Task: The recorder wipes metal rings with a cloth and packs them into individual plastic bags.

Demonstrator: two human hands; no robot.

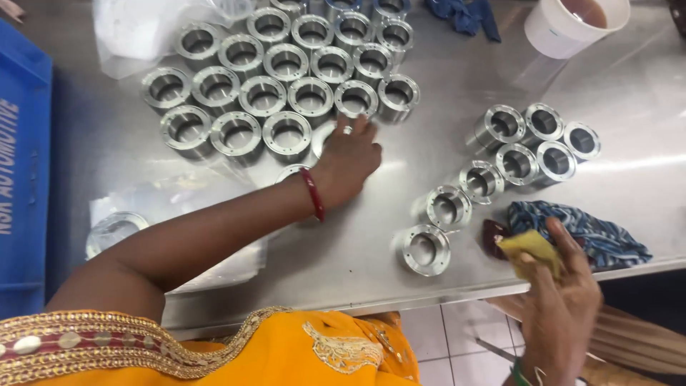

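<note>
Steel worktop (pixel 429 93), seen from above.

Left hand (pixel 348 161) reaches far across the worktop, fingers curled down over a machined metal ring (pixel 323 139) at the near right edge of a large cluster of rings (pixel 286 71). The ring is mostly hidden under the hand; cannot tell whether it is gripped or only touched. Red bangle (pixel 312 193) on that wrist.

Right hand (pixel 561 300) is at the near right edge of the worktop, closed on a folded yellow cloth (pixel 530 246). Just beyond it lies a blue patterned rag (pixel 586 232).

Between the two hands, a smaller group of rings (pixel 525 146) trails from far right toward near centre; the nearest one (pixel 425 250) stands alone by the edge.

Far right: white cup (pixel 564 28). Far centre: blue cloth (pixel 468 14). Left edge: blue crate (pixel 25 164). Clear plastic bags (pixel 128 214) lie under the left arm.
</note>
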